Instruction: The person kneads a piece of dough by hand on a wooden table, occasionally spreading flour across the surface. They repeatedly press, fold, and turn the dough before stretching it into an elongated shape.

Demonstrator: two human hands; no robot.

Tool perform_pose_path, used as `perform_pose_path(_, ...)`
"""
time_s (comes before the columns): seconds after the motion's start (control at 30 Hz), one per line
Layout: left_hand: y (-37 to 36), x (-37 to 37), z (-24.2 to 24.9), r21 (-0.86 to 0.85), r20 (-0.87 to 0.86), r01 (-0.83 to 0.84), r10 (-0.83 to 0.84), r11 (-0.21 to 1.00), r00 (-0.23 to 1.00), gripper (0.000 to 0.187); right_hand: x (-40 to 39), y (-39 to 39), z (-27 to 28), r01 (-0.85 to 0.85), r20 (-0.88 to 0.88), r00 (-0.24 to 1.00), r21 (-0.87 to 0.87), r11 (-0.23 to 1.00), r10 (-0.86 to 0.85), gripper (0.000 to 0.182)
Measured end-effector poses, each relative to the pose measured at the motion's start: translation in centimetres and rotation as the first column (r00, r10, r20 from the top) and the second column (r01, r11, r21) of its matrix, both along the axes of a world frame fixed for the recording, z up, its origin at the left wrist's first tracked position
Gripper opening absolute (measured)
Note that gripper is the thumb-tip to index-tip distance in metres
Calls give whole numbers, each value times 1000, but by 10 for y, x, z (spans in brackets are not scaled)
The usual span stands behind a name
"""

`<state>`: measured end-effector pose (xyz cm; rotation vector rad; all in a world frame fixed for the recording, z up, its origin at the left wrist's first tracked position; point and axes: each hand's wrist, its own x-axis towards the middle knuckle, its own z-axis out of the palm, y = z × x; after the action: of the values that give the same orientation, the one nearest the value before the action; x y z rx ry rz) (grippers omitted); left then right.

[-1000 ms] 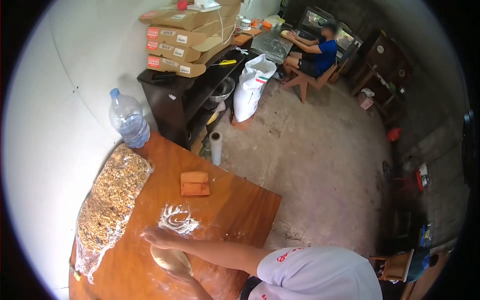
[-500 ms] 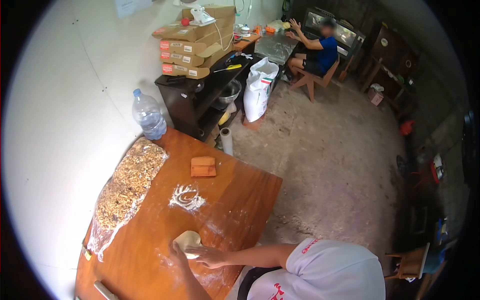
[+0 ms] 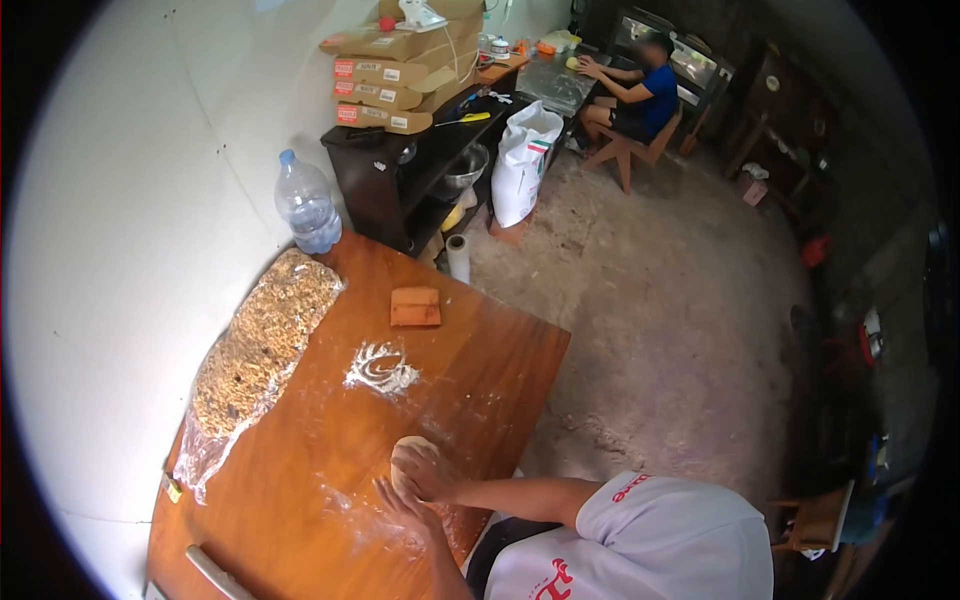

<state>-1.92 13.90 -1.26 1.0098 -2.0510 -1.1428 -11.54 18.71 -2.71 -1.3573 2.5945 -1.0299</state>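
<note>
A pale, flattened round of dough (image 3: 412, 443) lies near the front of the wooden table (image 3: 300, 470), partly covered by my hands. My right hand (image 3: 432, 474) rests over the top of it with the fingers laid out flat. Along the near left edge of the dough, my left hand (image 3: 408, 512) has its fingers stretched out and touching it. White flour is smeared on the wood around both hands. A thicker patch of flour (image 3: 384, 371) with a swirl in it lies farther up the table.
An orange-brown block (image 3: 415, 307), a plastic bag of crumbly brown bits (image 3: 265, 345) and a large bottle (image 3: 308, 205) stand along the far and left sides. A pale rod (image 3: 215, 572) is at the near edge. Beyond, a seated person (image 3: 650, 90) works at another table.
The dough and both hands have moved slightly right and away from me. My right hand now covers more of the dough. The seated person's raised hands have come down to their table.
</note>
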Motion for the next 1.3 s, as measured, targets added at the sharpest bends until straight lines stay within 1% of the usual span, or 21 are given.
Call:
perform_pose_path(0.07,-3,-11,-8,-10,-19,78,-78,997,997,55,2,2,-13,-48,22,999,127,991,46,50)
perform_pose_path(0.13,-11,-22,-29,-124,272,142,-104,982,957,61,-1,-2,-31,-108,-11,994,91,990,109,57)
perform_pose_path(0.27,-43,-34,-57,-168,309,92,-36,982,950,65,-24,-35,-45,-216,1,975,218,952,221,59)
perform_pose_path(0.33,-71,-49,-73,-364,328,26,102,931,939,60,-43,-62,-42,-218,-204,960,-120,968,191,58)
perform_pose_path(0.37,-86,-60,-65,-326,322,-2,113,945,940,61,-48,-72,-58,-233,-138,959,125,965,249,60)
perform_pose_path(0.4,-101,-70,-65,-312,340,-9,120,950,933,61,-54,-90,-51,-248,-118,957,135,959,264,60)
perform_pose_path(0.47,-135,-82,-67,-285,262,-90,168,954,950,59,-83,-138,-2,-357,210,934,559,748,290,66)
perform_pose_path(0.57,-180,-99,-61,-377,230,-145,244,915,942,53,-87,-186,-14,-262,102,960,654,710,260,72)
perform_pose_path(0.6,-195,-99,-63,-375,194,-168,254,912,947,52,-86,-195,-31,-269,120,963,535,801,243,71)
perform_pose_path(0.63,-203,-101,-54,-331,156,-216,279,919,947,52,-83,-201,-60,-175,18,984,233,957,176,66)
perform_pose_path(0.67,-211,-100,-60,-309,154,-249,307,918,939,54,-86,-212,-69,-155,-33,987,104,982,160,53)
perform_pose_path(0.73,-220,-100,-63,-269,195,-295,351,917,916,56,-87,-230,-78,-146,-26,989,-45,988,144,40)
perform_pose_path(0.8,-220,-96,-77,-211,223,-301,345,930,912,61,-101,-237,-38,-221,135,963,-91,971,232,24)
perform_pose_path(0.87,-208,-96,-75,-159,282,-238,275,958,919,67,-117,-233,-57,-418,274,839,-226,880,470,18)
perform_pose_path(0.9,-196,-94,-70,-83,255,-188,203,979,945,72,-133,-226,-55,-211,503,664,-583,784,553,17)
perform_pose_path(0.97,-164,-83,-58,88,237,-90,66,992,969,69,-165,-184,-16,-63,540,772,-462,885,336,19)
perform_pose_path(1.03,-145,-79,-42,159,168,-85,58,984,984,67,-182,-150,0,176,827,529,-327,928,191,29)
perform_pose_path(1.13,-92,-57,-26,231,169,-225,189,947,967,61,-165,-117,-40,50,660,748,-162,986,70,34)
perform_pose_path(1.2,-63,-35,-18,285,170,-289,248,914,954,57,-126,-109,-70,-172,264,956,143,975,130,45)
perform_pose_path(1.27,-51,-5,-16,347,153,-316,279,883,948,53,-75,-104,-32,-27,282,959,173,985,-23,58)
perform_pose_path(1.3,-59,18,-19,386,130,-299,269,873,954,51,-56,-97,-11,-207,176,972,304,930,159,63)
